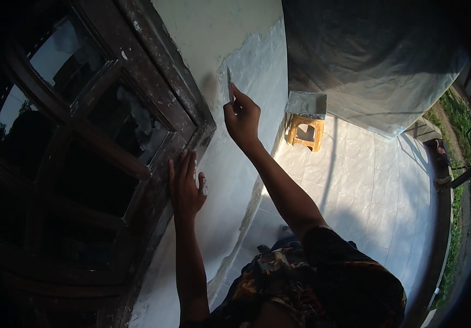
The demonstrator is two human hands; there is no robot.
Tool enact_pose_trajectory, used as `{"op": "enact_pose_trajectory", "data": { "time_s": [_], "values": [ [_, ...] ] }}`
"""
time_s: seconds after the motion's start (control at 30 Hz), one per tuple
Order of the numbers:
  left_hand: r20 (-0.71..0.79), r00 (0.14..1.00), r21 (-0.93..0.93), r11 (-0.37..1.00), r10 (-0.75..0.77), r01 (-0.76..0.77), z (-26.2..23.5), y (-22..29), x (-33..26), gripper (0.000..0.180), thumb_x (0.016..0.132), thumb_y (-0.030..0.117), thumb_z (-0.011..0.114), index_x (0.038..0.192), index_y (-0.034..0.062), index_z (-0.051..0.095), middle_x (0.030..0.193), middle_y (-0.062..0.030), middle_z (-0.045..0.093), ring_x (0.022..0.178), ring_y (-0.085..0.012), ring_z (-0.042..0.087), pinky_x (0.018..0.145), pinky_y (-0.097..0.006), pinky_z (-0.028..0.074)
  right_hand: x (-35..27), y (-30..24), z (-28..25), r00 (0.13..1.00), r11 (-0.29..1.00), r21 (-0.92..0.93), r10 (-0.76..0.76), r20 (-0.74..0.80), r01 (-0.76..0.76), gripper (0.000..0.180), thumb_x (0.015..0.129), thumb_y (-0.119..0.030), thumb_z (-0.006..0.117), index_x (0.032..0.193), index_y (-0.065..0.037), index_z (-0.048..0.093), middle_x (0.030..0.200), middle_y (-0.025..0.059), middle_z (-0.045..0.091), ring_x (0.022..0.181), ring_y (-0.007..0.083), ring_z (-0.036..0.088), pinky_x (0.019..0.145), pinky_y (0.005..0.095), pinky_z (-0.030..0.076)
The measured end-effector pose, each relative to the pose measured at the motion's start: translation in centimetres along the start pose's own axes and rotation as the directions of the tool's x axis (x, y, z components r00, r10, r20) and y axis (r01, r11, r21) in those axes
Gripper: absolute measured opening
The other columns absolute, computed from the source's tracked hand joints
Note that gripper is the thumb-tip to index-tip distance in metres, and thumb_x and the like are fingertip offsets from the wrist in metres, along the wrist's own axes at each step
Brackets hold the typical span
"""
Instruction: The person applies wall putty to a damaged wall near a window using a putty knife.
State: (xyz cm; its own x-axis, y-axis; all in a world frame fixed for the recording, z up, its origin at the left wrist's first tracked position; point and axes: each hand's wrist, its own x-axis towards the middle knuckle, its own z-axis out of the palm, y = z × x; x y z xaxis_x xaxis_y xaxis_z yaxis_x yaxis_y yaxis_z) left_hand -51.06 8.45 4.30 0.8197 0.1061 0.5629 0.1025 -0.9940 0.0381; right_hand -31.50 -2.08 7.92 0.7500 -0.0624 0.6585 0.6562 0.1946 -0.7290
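My right hand (242, 116) is raised against the wall and closed round a putty knife (229, 82). Its thin blade stands edge-on at the wall, by the border between a grey-white coated patch (254, 57) and the older cream surface (208, 27). Most of the handle is hidden in my fist. My left hand (185, 183) lies with its fingers stretched out on the dark wooden window frame (192, 139). White paste is smeared on its thumb and fingers.
Paned glass (66, 52) fills the window at left. A grey tray (307, 104) rests on a yellow stool (306, 133) on the tiled floor (355, 186). Plastic sheeting (372, 65) hangs behind it. Grass (457, 120) shows beyond the low edge at right.
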Motion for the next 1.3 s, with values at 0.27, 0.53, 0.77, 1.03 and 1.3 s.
{"op": "enact_pose_trajectory", "data": {
  "time_s": [0.27, 0.53, 0.77, 1.03, 1.3],
  "values": [
    [0.059, 0.998, 0.030, 0.999, 0.014, -0.015, 1.0, 0.8, 1.2, 0.051, 0.096, 0.023, 0.049, 0.140, -0.0005, 0.046, 0.143, -0.0175, 0.050, 0.141, -0.0288, 0.039, 0.120, -0.051, 0.021, -2.8, -1.4, 4.7, 0.982, 0.973, -0.174, -0.127, 0.139, 0.150, 0.051, 0.080, 0.000, 0.062, 0.130, 0.002, 0.053, 0.083, 0.0182, 0.061, 0.077, 0.0374, 0.060, 0.070, 0.0453, 0.050],
    [0.039, 0.994, -0.144, 0.983, -0.105, 0.109, 0.1, 1.1, 1.3, 0.056, 0.093, 0.029, 0.057, 0.140, 0.0009, 0.046, 0.144, -0.0169, 0.049, 0.140, -0.0306, 0.041, 0.117, -0.053, 0.026, -6.3, -4.8, 0.1, 0.964, 0.993, 0.092, 0.051, 0.260, -0.077, 0.054, 0.078, 0.002, 0.059, 0.132, 0.001, 0.059, 0.077, 0.0136, 0.062, 0.067, 0.0191, 0.064, 0.067, 0.0304, 0.053],
    [0.096, 0.995, -0.060, 0.998, -0.015, 0.020, 1.4, 0.7, 1.9, 0.057, 0.101, 0.039, 0.037, 0.143, 0.0020, 0.046, 0.148, -0.0129, 0.047, 0.144, -0.0270, 0.036, 0.121, -0.054, 0.017, 0.9, 2.9, 2.5, 0.987, 0.985, -0.173, 0.004, 0.162, 0.024, 0.050, 0.080, -0.001, 0.061, 0.129, 0.008, 0.053, 0.081, 0.0197, 0.063, 0.076, 0.0345, 0.063, 0.065, 0.0425, 0.051],
    [0.195, 0.963, -0.157, 0.963, -0.188, 0.220, -0.7, 2.4, 2.7, 0.065, 0.083, 0.017, 0.067, 0.141, -0.0008, 0.043, 0.143, -0.0235, 0.047, 0.139, -0.0333, 0.040, 0.120, -0.052, 0.021, -9.5, -4.8, 1.3, 0.925, 0.999, -0.006, 0.037, 0.379, -0.037, 0.052, 0.080, 0.000, 0.061, 0.131, 0.005, 0.056, 0.081, 0.0166, 0.062, 0.074, 0.0274, 0.066, 0.072, 0.0366, 0.054],
    [0.079, 0.997, 0.020, 0.999, 0.026, -0.027, 1.2, 0.8, 1.7, 0.052, 0.099, 0.031, 0.040, 0.141, 0.0000, 0.048, 0.147, -0.0141, 0.048, 0.143, -0.0259, 0.037, 0.122, -0.050, 0.019, 1.3, 0.6, 2.3, 0.999, 0.992, -0.120, -0.041, -0.004, 0.040, 0.043, 0.080, 0.003, 0.059, 0.123, 0.009, 0.060, 0.077, 0.0187, 0.062, 0.066, 0.0252, 0.063, 0.065, 0.0345, 0.051]
  ]
}}
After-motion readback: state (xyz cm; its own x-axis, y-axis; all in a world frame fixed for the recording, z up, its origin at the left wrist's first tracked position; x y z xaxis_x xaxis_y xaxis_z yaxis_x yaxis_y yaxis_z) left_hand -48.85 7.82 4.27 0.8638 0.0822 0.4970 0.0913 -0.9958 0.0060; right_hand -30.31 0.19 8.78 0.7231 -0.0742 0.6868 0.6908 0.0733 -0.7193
